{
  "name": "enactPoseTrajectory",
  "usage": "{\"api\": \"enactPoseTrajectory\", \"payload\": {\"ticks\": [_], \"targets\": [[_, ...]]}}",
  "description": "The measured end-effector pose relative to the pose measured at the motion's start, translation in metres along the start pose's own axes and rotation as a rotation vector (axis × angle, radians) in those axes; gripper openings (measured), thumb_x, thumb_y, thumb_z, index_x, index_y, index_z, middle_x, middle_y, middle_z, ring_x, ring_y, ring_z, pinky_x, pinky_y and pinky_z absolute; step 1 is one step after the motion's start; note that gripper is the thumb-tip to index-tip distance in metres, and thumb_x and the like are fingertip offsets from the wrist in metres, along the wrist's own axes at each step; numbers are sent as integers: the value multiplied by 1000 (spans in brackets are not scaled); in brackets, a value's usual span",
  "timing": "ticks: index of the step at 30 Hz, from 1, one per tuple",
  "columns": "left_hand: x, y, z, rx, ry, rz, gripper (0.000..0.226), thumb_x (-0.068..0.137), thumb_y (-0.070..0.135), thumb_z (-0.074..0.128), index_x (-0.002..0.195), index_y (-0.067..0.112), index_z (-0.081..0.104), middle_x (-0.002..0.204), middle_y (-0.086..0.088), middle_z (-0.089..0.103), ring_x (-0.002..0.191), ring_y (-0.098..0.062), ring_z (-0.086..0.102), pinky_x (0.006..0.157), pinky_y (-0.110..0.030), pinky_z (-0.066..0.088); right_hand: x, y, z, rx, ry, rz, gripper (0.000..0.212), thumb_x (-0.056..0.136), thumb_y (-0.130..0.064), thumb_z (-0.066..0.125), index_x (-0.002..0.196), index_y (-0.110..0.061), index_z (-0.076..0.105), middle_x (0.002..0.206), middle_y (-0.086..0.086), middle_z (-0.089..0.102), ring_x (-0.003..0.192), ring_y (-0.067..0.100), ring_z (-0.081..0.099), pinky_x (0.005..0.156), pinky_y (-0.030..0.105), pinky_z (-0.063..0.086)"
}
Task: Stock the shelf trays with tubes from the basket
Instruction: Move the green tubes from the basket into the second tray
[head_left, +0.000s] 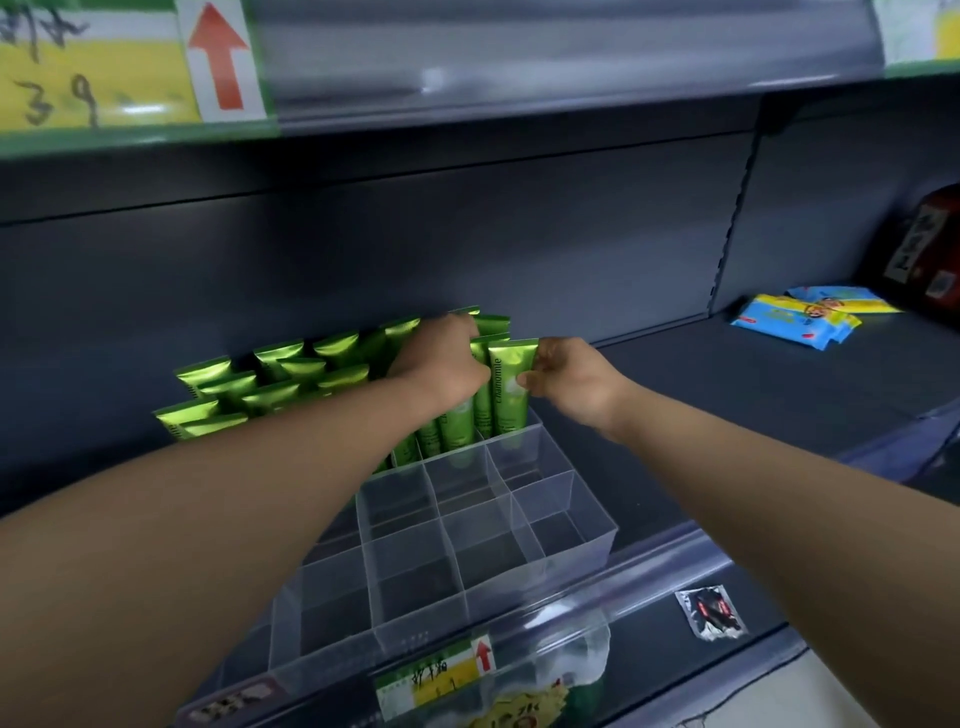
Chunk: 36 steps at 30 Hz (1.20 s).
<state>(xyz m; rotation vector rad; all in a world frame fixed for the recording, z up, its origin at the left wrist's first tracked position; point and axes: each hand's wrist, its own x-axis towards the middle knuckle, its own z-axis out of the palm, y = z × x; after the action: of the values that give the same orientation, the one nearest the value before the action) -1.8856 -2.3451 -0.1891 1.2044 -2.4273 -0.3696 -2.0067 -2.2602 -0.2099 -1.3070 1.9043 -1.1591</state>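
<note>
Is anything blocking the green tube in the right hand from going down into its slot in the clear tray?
Nothing visible does. The right hand pinches the tube, whose lower end sits in a slot of the tray. The left hand holds the neighbouring tubes beside it, not under it.

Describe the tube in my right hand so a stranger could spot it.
Find the clear divided tray on the dark shelf. Among its upright green tubes, this tube stands at the right end, the only one pinched by the right hand.
</note>
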Motion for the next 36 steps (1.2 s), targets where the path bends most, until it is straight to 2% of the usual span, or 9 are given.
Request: {"api": "enactPoseTrajectory", "payload": {"ticks": [3, 6, 11, 14, 16, 19, 23, 29, 36], "targets": [[-1, -2, 2, 13, 3, 2, 29, 74, 8, 63, 103, 13, 63, 97, -9, 65, 84, -25, 59, 62, -22, 34, 1, 2, 6, -20, 15, 11, 13, 90, -6, 58, 101, -6, 64, 100, 13, 67, 101, 28, 61, 96, 39, 47], [-1, -3, 1, 29, 23, 26, 34, 77, 9, 62, 111, 12, 62, 106, -11, 66, 93, -27, 61, 66, -22, 35, 2, 1, 8, -52, 55, 1, 7, 90, -7, 57, 90, -13, 59, 78, 1, 58, 85, 21, 55, 78, 28, 43], [-8, -3, -8, 26, 42, 71, 39, 81, 13, 65, 120, 13, 58, 119, -7, 63, 109, -23, 59, 87, -27, 47, -3, -4, 7, -132, 119, -24, 13, 87, -10, 61, 99, -10, 55, 82, 0, 55, 81, 19, 50, 53, 13, 37], [-18, -1, -16, 50, 32, 113, 45, 82, 12, 65, 126, 13, 53, 123, -9, 61, 112, -25, 58, 95, -36, 48, -8, -8, 9, -146, 153, -26, 34, 86, -11, 60, 119, -7, 52, 112, 8, 61, 101, 23, 58, 73, 23, 44], [-26, 2, -23, 131, 35, 159, 49, 83, 13, 64, 129, 13, 49, 126, -10, 57, 114, -27, 55, 95, -35, 46, -15, -12, 10, -170, 165, -34, 47, 87, -12, 59, 131, -8, 44, 128, 11, 53, 110, 24, 55, 77, 21, 40], [-42, 4, -34, 243, 21, 218, 51, 83, 15, 61, 132, 12, 45, 129, -10, 52, 118, -29, 51, 96, -36, 44, -30, -18, 13, -274, 148, -72, 51, 90, -13, 55, 137, -7, 36, 136, 14, 41, 123, 27, 45, 86, 20, 33], [-67, 4, -51, 386, -25, 276, 49, 86, 23, 57, 133, 13, 44, 133, -8, 48, 123, -28, 45, 101, -39, 41, -55, -29, 19, -460, 81, -125, 52, 91, -16, 48, 140, -8, 33, 143, 12, 32, 133, 30, 32, 109, 33, 29], [-110, 7, -78, 529, -27, 288, 53, 85, 27, 52, 136, 20, 40, 142, -1, 40, 129, -24, 39, 107, -37, 34, -98, -50, 29, -670, 48, -135, 60, 92, -34, 46, 145, -21, 21, 156, 3, 11, 141, 26, 14, 108, 45, 26], [-168, 9, -105, 574, 4, 269, 53, 87, 36, 50, 135, 18, 38, 139, -5, 42, 130, -24, 37, 108, -37, 30, -146, -72, 41, -727, 61, -185, 66, 90, -44, 47, 146, -24, 18, 156, 0, 8, 143, 25, 7, 111, 46, 19]]}}
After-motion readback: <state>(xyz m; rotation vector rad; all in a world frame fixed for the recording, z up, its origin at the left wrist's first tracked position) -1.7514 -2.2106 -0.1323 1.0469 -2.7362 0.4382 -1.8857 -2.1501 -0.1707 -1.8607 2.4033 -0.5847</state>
